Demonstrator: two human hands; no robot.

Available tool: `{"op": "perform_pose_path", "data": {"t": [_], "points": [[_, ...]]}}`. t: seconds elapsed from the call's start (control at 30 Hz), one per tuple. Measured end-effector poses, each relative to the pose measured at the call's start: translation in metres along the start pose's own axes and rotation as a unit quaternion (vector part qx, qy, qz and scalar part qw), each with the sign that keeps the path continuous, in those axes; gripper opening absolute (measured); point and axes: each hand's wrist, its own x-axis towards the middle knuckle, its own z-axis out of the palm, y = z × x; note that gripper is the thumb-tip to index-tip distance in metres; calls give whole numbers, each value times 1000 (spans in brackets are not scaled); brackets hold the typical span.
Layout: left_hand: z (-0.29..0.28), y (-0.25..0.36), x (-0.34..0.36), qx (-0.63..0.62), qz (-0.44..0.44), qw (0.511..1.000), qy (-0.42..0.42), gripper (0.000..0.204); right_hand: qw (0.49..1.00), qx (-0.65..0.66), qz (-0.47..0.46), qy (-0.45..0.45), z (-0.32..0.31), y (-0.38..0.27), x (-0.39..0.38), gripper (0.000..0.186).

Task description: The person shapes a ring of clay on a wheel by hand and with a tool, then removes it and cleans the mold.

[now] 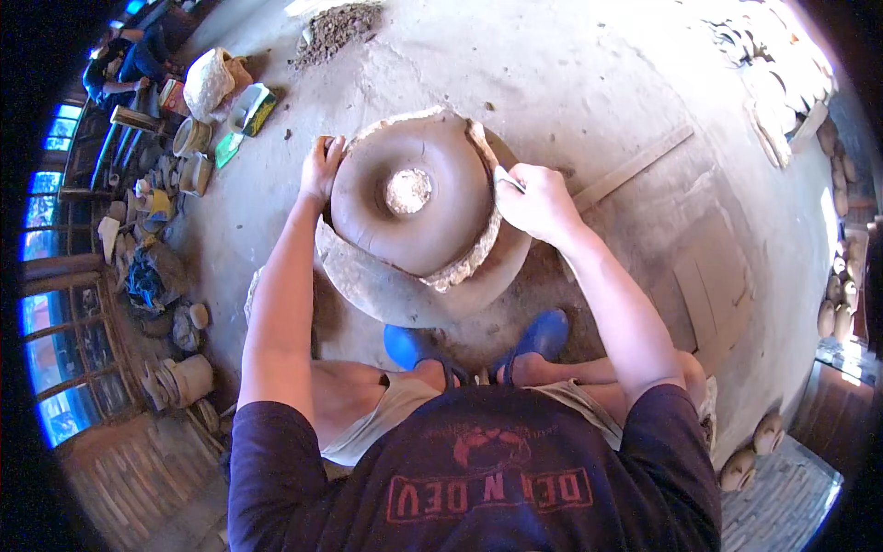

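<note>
Clay (452, 210) shaped like a fat ring sits in a pale shell (452, 273) on a round disc (397, 300), near the top middle of the head view. The left hand (321, 168) bends against the ring's left side; I cannot tell if it squeezes. The right hand (541, 203) pinches a thin, flat tool (510, 180) by the right rim.

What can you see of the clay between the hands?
The clay is a smooth, brown-grey, damp-looking round form, curving in to a central opening where a pale, mottled patch shows. It sits within a rough, pale rim, over a round disc. The left hand is at its left edge; the right hand holds a thin tool by the rim's right side. Contact with the clay is unclear.
</note>
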Motion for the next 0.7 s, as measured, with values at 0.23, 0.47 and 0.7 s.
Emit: {"op": "perform_pose_path", "data": {"t": [0.23, 0.47, 0.7], "points": [[-9, 1, -30, 0, -18, 999, 35, 46, 1000, 2, 13, 22, 12, -8, -19, 27], [-11, -6, -65, -25, -39, 996, 80, 43, 999, 3, 36, 36, 18, -4, -32, 27], [-6, -2, -101, -40, -76, 986, 141, 45, 997, 5, -12, 70, 27, 2, -44, 26]]}}
